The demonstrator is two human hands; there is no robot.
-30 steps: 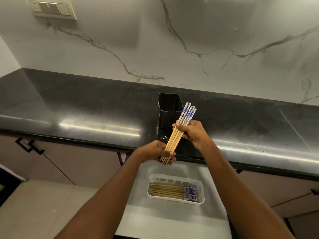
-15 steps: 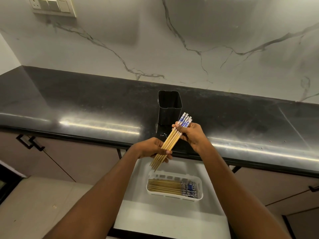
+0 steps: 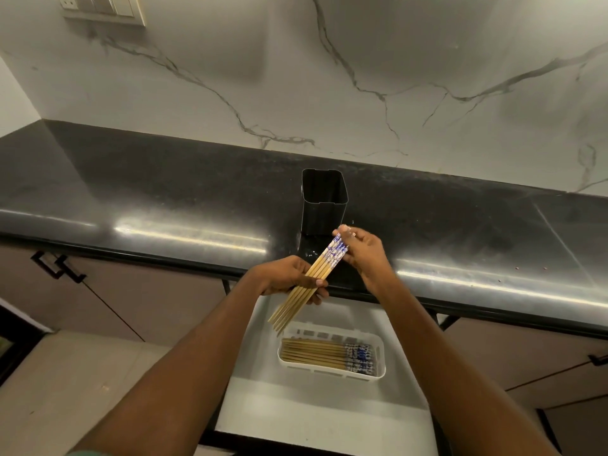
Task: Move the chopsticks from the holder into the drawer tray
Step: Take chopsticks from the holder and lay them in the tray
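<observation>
A bundle of bamboo chopsticks (image 3: 314,274) with blue-and-white patterned ends slants over the counter's front edge. My left hand (image 3: 289,278) grips its middle. My right hand (image 3: 365,251) holds the patterned top ends with its fingertips. The black square holder (image 3: 324,202) stands on the counter just behind my hands and looks empty. Below, the white tray (image 3: 378,370) sits in the open drawer (image 3: 325,419) with several more chopsticks (image 3: 316,352) lying flat in it, patterned ends to the right.
The black counter (image 3: 148,195) runs across the view under a marble wall. Cabinet doors with black handles (image 3: 57,266) lie lower left. A switch plate (image 3: 105,8) hangs on the wall, upper left.
The bundle has come down and tilted flatter, from beside the holder's rim towards the drawer. My left hand has slid up to its middle, and my right fingers have loosened to the tips.
</observation>
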